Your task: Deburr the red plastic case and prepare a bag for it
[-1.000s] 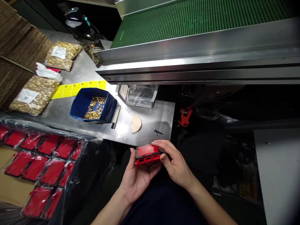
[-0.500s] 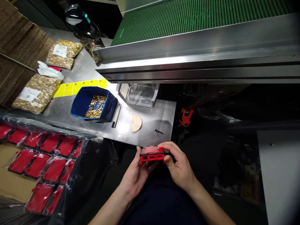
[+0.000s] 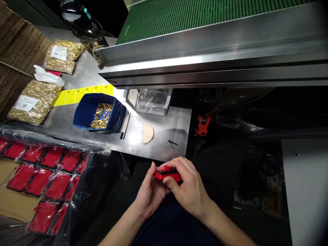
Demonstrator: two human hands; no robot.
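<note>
A small red and black plastic part (image 3: 166,173) sits between both of my hands, just below the near edge of the metal table (image 3: 164,150). My left hand (image 3: 150,191) cups it from underneath, fingers curled round its left end. My right hand (image 3: 188,186) wraps over its top and right side, thumb pressed on its front. Most of the part is hidden by my fingers.
A blue bin (image 3: 98,114) of small brass pieces stands on the table, with a half-round wooden piece (image 3: 147,132) and a clear plastic holder (image 3: 148,100) nearby. Bagged red parts (image 3: 46,174) fill a carton at left. A green conveyor (image 3: 194,17) runs above. Brass-filled bags (image 3: 33,102) lie far left.
The red part has been turned in my hands, and my right hand has closed further over it. The view has shifted slightly.
</note>
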